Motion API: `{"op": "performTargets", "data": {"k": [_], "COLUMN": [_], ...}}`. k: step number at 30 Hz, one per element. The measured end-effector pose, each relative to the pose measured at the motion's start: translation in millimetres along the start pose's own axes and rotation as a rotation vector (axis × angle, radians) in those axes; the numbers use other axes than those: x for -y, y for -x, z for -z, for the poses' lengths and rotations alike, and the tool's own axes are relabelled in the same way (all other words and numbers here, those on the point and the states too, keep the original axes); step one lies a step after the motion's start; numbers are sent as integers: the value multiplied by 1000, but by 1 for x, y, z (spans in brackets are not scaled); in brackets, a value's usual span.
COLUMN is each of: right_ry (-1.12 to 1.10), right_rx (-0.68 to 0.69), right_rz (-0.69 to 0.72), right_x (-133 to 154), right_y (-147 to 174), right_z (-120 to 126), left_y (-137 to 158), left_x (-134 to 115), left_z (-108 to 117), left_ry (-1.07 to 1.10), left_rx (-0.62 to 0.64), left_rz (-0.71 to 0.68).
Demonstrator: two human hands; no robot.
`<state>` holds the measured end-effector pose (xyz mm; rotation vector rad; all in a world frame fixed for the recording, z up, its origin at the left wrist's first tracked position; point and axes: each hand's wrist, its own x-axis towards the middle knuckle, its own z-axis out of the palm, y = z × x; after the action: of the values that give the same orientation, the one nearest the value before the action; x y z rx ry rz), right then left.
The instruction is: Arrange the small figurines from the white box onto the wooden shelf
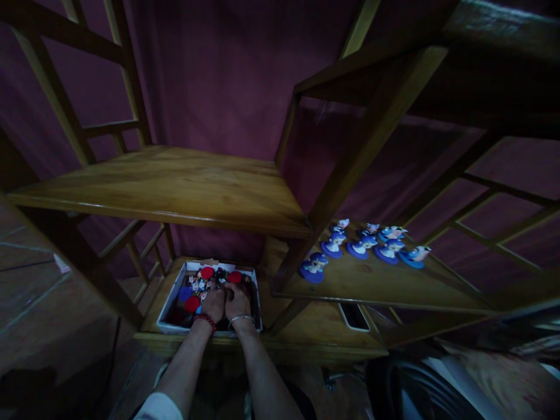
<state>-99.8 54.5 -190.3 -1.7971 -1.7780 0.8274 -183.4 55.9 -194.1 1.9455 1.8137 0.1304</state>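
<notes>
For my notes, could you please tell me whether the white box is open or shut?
The white box is open: small figures and red discs show inside, with the left hand and right hand among them.

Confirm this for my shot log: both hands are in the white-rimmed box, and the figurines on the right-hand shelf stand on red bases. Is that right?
Not quite: in the head view, the figurines on the right-hand shelf stand on bluish-purple bases. The left hand and right hand are indeed in the white-rimmed box.
</notes>
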Motion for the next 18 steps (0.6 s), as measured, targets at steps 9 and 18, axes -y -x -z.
{"op": "performTargets", "data": {"k": [9,18], "right_ry": [-37,-133], "right_rx": [70,87], "right_rz": [-139,-182], "right_x": [-12,-27], "right_y": [-7,-16], "right_z": [-7,-22], "left_y": [3,4], "left_x": [0,-4], "left_z": [-2,-6], "left_ry": [6,18], "left_rx": [17,-2], "left_rz": [-73,-65]}}
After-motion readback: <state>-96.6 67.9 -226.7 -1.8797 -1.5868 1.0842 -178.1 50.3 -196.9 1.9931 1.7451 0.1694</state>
